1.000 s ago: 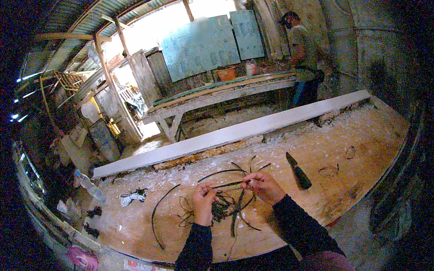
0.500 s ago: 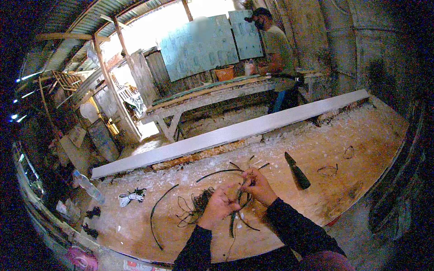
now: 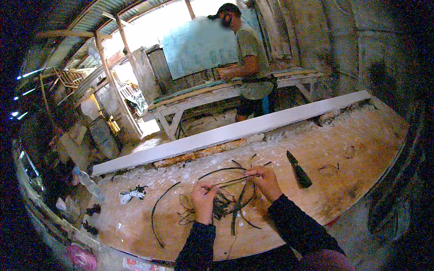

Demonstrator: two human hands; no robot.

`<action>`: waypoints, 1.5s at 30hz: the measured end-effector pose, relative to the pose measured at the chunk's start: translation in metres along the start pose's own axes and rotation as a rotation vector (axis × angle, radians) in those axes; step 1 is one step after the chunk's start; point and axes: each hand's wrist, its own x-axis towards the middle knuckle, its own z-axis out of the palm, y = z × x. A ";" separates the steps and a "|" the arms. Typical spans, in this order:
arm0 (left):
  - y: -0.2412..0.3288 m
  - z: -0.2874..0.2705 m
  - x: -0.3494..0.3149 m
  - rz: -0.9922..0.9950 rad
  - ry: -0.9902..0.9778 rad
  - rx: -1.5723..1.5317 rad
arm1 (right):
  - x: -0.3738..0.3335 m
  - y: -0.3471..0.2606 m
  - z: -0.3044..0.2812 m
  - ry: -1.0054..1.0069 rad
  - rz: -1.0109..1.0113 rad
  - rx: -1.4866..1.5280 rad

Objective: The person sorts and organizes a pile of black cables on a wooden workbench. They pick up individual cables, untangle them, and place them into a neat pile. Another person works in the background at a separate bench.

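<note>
Left hand (image 3: 203, 198) and right hand (image 3: 266, 180) are each pinching one dark strip (image 3: 230, 181), stretching it over the strip pile (image 3: 221, 205)

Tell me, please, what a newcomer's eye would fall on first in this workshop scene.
First, the left hand and right hand, low in the middle, pinching a thin dark strip stretched between them above a tangle of dark strips on the wooden board. Just to the right lies a dark knife. Behind, a long pale plank crosses the picture, and a person stands at a workbench.
</note>
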 end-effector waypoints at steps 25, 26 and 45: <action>-0.011 -0.010 0.002 -0.108 0.086 0.133 | -0.021 -0.025 0.016 -0.654 0.110 0.214; -0.011 -0.009 0.001 -0.110 0.070 0.093 | -0.023 -0.026 0.016 -0.595 0.143 0.226; 0.014 0.002 -0.013 -0.131 -0.590 -0.161 | -0.011 -0.010 0.014 0.038 -0.212 -0.535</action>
